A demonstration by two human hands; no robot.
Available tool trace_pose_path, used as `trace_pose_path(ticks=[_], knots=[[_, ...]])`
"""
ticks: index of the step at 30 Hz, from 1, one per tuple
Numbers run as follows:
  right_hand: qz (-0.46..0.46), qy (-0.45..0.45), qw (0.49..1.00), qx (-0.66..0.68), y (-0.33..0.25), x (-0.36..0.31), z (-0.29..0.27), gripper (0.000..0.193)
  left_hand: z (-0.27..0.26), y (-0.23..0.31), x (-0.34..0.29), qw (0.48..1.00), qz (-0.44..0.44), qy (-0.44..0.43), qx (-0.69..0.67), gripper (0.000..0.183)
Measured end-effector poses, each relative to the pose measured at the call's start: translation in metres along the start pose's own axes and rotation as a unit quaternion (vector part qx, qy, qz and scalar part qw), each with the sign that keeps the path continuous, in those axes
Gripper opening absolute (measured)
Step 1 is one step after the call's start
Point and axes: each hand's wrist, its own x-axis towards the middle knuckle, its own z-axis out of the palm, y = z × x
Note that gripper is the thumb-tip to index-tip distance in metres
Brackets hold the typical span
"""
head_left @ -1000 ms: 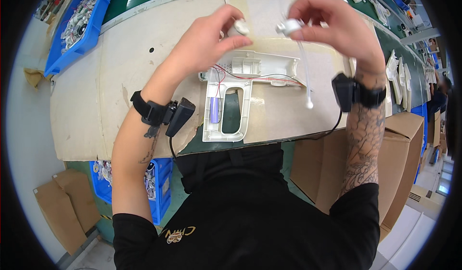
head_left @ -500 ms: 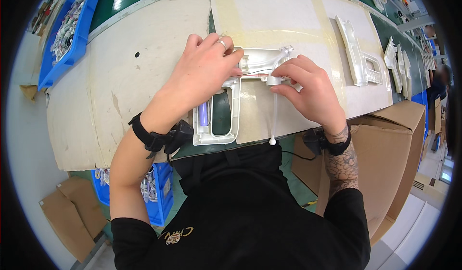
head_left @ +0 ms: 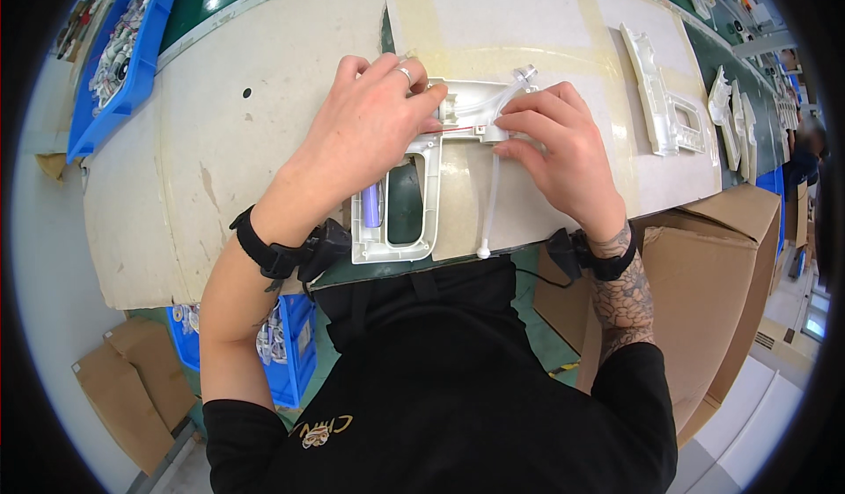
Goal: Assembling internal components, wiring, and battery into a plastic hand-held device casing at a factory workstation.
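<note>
The right hand (head_left: 563, 149) is closed on a white fitting (head_left: 490, 134); what is gripped by the left hand (head_left: 374, 111) cannot be told. Both are held over a white gun-shaped shell (head_left: 431, 186), upper centre, on the table (head_left: 220, 159). Gold lettering (head_left: 332, 427) (with a small emblem (head_left: 314, 438)) is borne by the black shirt (head_left: 458, 388), lower centre.

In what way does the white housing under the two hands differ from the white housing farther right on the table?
The handled housing points its loop grip down in the picture; the right housing points its grip rightward. The handled housing contains a purple cylinder; the right housing shows none. Both are white, with a looped grip.
</note>
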Motion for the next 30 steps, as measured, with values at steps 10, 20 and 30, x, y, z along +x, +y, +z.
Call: trace_pose_path(ticks=[10,20,30], knots=[[-0.007,-0.009,1.000,-0.002,0.000,-0.003,-0.019,0.042,-0.017,0.000,0.008,0.995,-0.021,-0.100,-0.014,0.034],[0.173,-0.135,0.974,0.060,0.028,-0.034,-0.054,0.056,0.016,0.036,0.057,0.992,-0.066,0.018,-0.105,0.039],[0.179,-0.020,0.983,0.011,0.017,-0.040,-0.035,0.025,0.046,0.033,0.069,0.966,-0.107,0.019,-0.236,0.031]])
